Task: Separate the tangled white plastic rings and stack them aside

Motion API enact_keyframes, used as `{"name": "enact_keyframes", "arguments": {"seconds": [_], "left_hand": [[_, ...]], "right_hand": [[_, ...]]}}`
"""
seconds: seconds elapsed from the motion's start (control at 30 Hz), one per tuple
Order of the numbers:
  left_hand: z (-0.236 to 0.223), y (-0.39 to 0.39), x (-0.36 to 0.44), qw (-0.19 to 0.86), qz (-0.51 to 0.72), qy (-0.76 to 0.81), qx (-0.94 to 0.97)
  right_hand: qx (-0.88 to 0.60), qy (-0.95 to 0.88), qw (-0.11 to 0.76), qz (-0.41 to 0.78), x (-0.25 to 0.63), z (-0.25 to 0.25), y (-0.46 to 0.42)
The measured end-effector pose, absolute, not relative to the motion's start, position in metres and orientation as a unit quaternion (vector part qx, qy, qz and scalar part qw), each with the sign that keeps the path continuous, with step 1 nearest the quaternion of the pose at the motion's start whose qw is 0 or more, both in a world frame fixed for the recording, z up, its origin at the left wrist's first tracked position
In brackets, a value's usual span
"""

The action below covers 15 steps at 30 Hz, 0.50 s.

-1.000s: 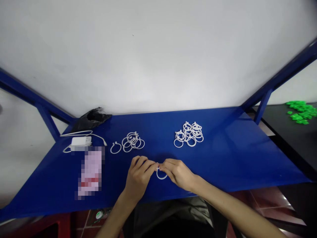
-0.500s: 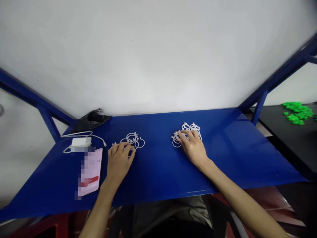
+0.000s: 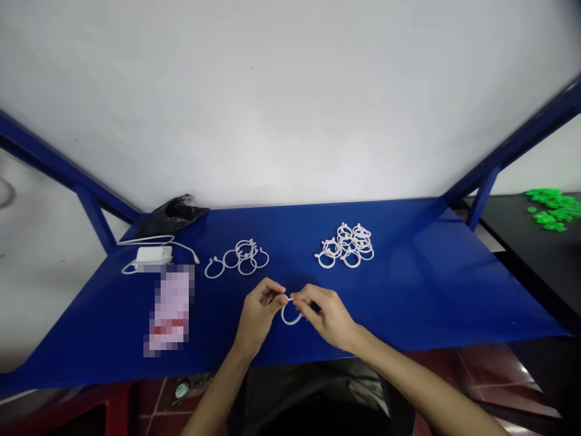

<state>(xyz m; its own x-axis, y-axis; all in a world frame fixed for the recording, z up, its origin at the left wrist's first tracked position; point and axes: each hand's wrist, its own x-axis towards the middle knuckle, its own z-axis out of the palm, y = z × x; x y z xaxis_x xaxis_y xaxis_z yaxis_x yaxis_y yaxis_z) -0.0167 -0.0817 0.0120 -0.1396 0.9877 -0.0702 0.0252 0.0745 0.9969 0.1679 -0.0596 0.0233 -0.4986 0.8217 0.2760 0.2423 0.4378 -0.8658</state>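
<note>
A white plastic ring [image 3: 291, 323] is pinched at its top between both hands, over the front middle of the blue table [image 3: 399, 297]. My left hand [image 3: 258, 312] has thumb and fingers closed on the ring's left side. On its right side, my right hand [image 3: 327, 313] grips with thumb and forefinger. The small ends of the ring between the fingertips are mostly hidden. Beyond my left hand lies a loose group of similar white rings [image 3: 247, 274] with small knobs. Farther right, a larger overlapping heap of white rings [image 3: 351, 266] rests on the table.
At the left are a phone [image 3: 175, 297], a white charger [image 3: 153, 255] with its cable [image 3: 184, 247], and a black plastic bag [image 3: 181, 212]. Blue frame bars [image 3: 93, 218] rise at both table ends. Green pieces [image 3: 554, 209] lie on a black surface [image 3: 512, 230] at the right.
Both hands have left the two ring groups and come together at the front middle. They now hold one white ring between them. The view has shifted slightly.
</note>
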Motion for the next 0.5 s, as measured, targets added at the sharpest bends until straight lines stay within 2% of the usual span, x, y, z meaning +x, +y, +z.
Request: {"name": "enact_keyframes", "arguments": {"seconds": [0.17, 0.23, 0.3, 0.4, 0.43, 0.5], "left_hand": [[0.014, -0.082, -0.01, 0.474, 0.482, 0.544, 0.497], [0.015, -0.078, -0.013, 0.443, 0.45, 0.557, 0.539], [0.016, -0.07, -0.022, 0.335, 0.406, 0.603, 0.6], [0.012, -0.061, -0.047, 0.038, 0.295, 0.699, 0.65], [0.009, -0.059, -0.055, -0.03, 0.245, 0.721, 0.647], [0.005, -0.058, -0.067, -0.096, 0.18, 0.73, 0.652]], "right_hand": [[-0.286, -0.818, 0.293, 0.403, 0.18, 0.036, -0.058], [-0.274, -0.833, 0.284, 0.388, 0.183, 0.036, -0.053], [-0.29, -0.837, 0.305, 0.349, 0.191, 0.031, -0.042], [-0.392, -0.83, 0.334, 0.215, 0.214, 0.019, -0.015], [-0.434, -0.825, 0.325, 0.161, 0.222, 0.016, -0.006], [-0.494, -0.815, 0.296, 0.067, 0.235, 0.012, 0.008]]}}
